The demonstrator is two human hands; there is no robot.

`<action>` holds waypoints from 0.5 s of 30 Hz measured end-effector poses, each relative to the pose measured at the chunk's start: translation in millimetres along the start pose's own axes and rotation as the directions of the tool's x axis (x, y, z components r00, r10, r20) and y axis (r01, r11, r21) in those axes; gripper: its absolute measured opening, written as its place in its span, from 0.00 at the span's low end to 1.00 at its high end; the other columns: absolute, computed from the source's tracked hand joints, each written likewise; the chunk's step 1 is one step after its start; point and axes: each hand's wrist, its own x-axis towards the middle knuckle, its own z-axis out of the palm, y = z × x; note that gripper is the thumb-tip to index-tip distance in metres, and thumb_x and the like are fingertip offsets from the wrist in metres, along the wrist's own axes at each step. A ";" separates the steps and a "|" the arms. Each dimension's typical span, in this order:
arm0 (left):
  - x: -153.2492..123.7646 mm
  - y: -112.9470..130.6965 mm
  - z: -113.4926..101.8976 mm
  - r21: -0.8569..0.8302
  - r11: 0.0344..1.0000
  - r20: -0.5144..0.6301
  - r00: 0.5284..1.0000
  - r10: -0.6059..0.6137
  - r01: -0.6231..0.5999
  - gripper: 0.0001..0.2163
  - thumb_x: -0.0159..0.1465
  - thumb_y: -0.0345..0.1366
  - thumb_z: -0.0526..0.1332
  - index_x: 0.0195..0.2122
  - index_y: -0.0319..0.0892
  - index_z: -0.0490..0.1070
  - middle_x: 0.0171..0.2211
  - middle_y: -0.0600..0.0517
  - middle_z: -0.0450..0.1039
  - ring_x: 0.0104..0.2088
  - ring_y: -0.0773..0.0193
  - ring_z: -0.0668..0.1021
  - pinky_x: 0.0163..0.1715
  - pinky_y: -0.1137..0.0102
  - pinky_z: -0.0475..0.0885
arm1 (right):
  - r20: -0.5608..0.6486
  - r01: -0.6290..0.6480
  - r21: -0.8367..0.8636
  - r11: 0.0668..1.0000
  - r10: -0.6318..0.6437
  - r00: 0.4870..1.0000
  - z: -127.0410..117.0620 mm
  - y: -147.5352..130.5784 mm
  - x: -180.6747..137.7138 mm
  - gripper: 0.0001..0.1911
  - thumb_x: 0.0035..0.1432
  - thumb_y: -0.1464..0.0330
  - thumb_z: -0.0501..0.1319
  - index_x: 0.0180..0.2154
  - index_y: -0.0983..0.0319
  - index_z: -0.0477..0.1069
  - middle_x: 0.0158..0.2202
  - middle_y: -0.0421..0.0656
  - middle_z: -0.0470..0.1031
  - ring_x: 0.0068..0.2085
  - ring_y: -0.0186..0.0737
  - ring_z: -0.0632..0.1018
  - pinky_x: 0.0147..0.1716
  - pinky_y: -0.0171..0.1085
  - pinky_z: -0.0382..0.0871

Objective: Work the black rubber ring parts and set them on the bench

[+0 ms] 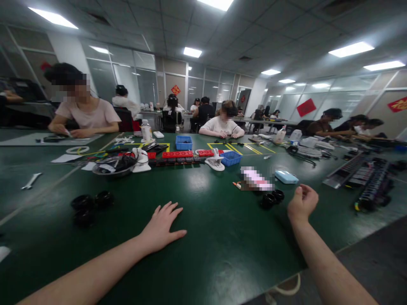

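Worn on the head, the camera looks forward and down across a nearby table (222, 254). The far wall (173, 70) seems somewhat blurred.

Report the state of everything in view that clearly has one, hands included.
Left hand: open, fingers spread, palm down
Right hand: fingers curled; contents, if any, hidden
Two black pieces: side by side
Three black pieces: bunched together
Wrench: lying flat
Near blue bin: open-topped
Far blue bin: open-topped
Left white bottle: upright
Ceiling lights: lit
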 end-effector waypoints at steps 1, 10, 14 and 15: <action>-0.4 0.2 -0.1 -0.011 1.000 -0.006 1.000 0.002 -0.002 0.33 0.57 0.58 0.54 0.59 0.43 0.57 0.61 0.44 0.52 0.61 0.48 0.52 0.57 0.48 0.47 | 0.012 0.042 0.035 0.999 -0.043 0.999 1.3 -18.8 -5.6 0.15 0.59 0.62 0.54 0.41 0.67 0.66 0.41 0.48 0.67 0.46 0.48 0.68 0.47 0.52 0.58; -1.7 0.9 2.0 -0.140 0.990 -0.087 0.996 0.017 -0.029 0.33 0.54 0.53 0.61 0.56 0.38 0.61 0.59 0.38 0.55 0.60 0.42 0.53 0.56 0.45 0.44 | 0.620 0.234 0.420 0.877 -0.465 0.632 64.3 -233.1 -122.7 0.09 0.54 0.66 0.54 0.37 0.62 0.67 0.34 0.42 0.72 0.37 0.39 0.72 0.37 0.37 0.67; -2.5 1.0 2.3 -0.231 0.970 -0.152 0.988 0.040 -0.075 0.34 0.51 0.49 0.65 0.57 0.43 0.59 0.58 0.42 0.58 0.58 0.40 0.56 0.55 0.43 0.44 | 0.773 0.208 0.446 0.871 -0.492 0.401 104.8 -305.0 -173.6 0.09 0.55 0.68 0.55 0.39 0.62 0.67 0.35 0.41 0.73 0.36 0.38 0.73 0.36 0.36 0.67; -2.9 0.9 2.4 -0.259 0.962 -0.171 0.984 0.048 -0.092 0.32 0.51 0.48 0.66 0.56 0.44 0.60 0.57 0.44 0.59 0.58 0.42 0.57 0.56 0.46 0.46 | 0.796 0.209 0.452 0.867 -0.498 0.345 113.9 -322.2 -184.3 0.10 0.55 0.67 0.56 0.40 0.62 0.66 0.36 0.42 0.73 0.38 0.39 0.73 0.37 0.37 0.67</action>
